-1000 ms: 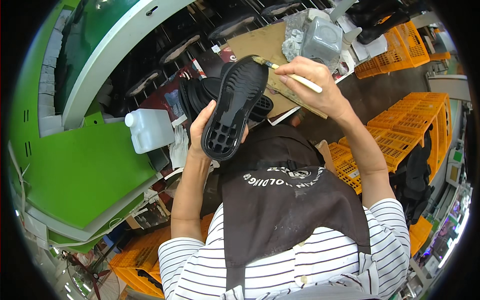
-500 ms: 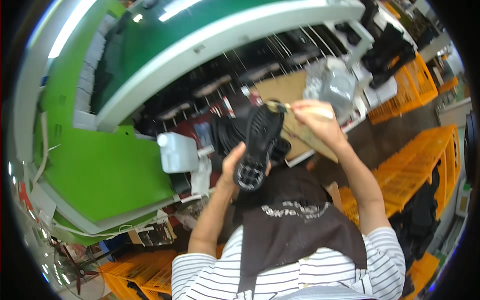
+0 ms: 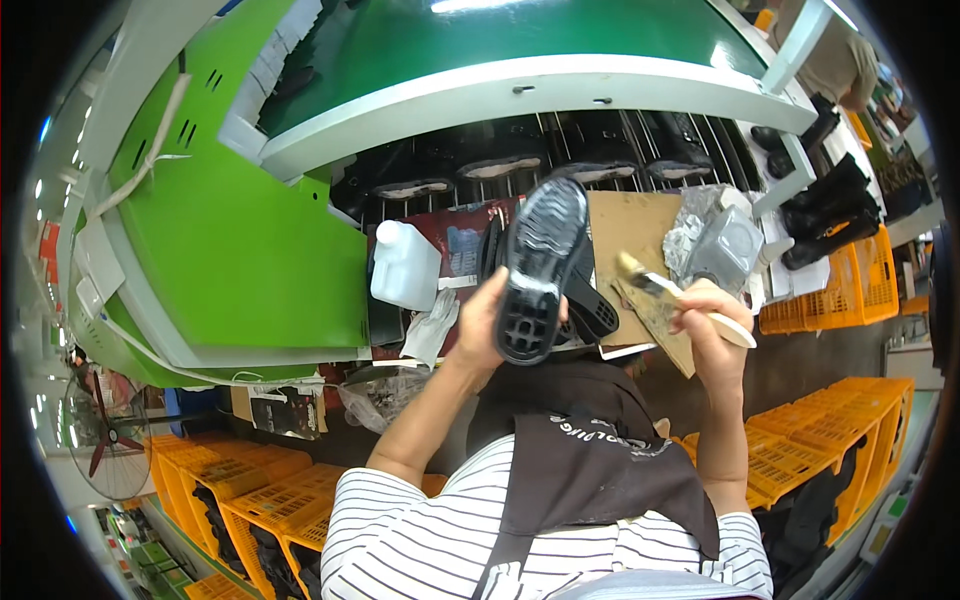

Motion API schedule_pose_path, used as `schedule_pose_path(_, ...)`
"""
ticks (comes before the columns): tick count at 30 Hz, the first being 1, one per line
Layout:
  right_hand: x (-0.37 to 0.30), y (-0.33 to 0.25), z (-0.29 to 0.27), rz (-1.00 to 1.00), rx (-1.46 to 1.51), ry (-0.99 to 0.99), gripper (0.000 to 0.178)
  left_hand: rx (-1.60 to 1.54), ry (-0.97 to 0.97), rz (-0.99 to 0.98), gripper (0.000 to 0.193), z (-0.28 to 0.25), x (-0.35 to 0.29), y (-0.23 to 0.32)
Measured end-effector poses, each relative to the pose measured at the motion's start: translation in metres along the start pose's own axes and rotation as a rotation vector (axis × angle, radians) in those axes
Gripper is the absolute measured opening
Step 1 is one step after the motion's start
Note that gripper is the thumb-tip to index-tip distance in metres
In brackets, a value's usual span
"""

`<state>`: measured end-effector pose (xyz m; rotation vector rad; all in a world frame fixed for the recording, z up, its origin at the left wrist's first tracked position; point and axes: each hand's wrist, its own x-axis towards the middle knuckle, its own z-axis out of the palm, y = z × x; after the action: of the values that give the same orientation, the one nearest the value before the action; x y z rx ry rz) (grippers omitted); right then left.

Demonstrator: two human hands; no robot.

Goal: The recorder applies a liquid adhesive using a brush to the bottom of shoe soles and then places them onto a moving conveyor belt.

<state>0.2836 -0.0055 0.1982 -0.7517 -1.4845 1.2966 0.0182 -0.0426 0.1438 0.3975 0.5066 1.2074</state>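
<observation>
My left hand (image 3: 483, 325) grips a black rubber shoe sole (image 3: 540, 272) by its heel end, fingers wrapped round the edge. The ridged side faces up, toe pointing away, and looks shiny as if wet. To its right, my right hand (image 3: 712, 322) is closed round the pale handle of a brush (image 3: 655, 283). The brush's light bristles point toward the sole but are apart from it, over a piece of brown cardboard (image 3: 618, 220). More black soles (image 3: 594, 307) lie on the worktop, partly hidden behind the held one.
A white plastic jug (image 3: 405, 268) and a white cloth or glove (image 3: 432, 330) sit left. A clear plastic container (image 3: 728, 245) stands right. Black footwear (image 3: 590, 150) sits on rollers under the green conveyor's pale frame (image 3: 440, 108). Orange crates (image 3: 835, 300) flank me.
The brush has come away from the sole's toe, moving right and toward me. The sole's surface now faces up more fully and looks glossier. My view has turned and levelled.
</observation>
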Motion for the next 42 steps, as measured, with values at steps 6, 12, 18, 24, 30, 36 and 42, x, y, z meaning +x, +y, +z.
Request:
schedule_pose_path(6,-0.006,0.019,-0.007,0.066,0.178,0.188,0.015,0.207,-0.274,0.355,0.059,0.011,0.058,0.172)
schedule_pose_path(12,-0.007,0.029,0.0,0.111,0.04,0.167,0.016,0.67,0.94,0.724,0.054,-0.074,0.141,0.333)
schedule_pose_path(18,-0.023,0.051,-0.015,0.252,-0.029,0.298,0.018,1.181,0.535,1.137,0.023,-0.029,0.095,0.161)
schedule_pose_path(24,-0.023,0.059,-0.034,0.28,0.085,0.423,0.019,1.932,-0.256,0.328,0.042,-0.025,0.106,-0.024)
schedule_pose_path(30,-0.026,0.06,-0.039,0.305,0.054,0.422,0.021,2.263,-0.819,-0.207,0.066,-0.042,0.151,-0.118)
schedule_pose_path(36,-0.035,0.079,-0.093,0.27,-0.054,0.578,0.023,2.134,-0.773,0.109,0.06,-0.012,0.155,-0.088)
schedule_pose_path(42,-0.032,0.114,-0.142,0.338,-0.398,0.685,0.023,2.301,-0.413,0.505,0.053,0.068,0.112,0.016)
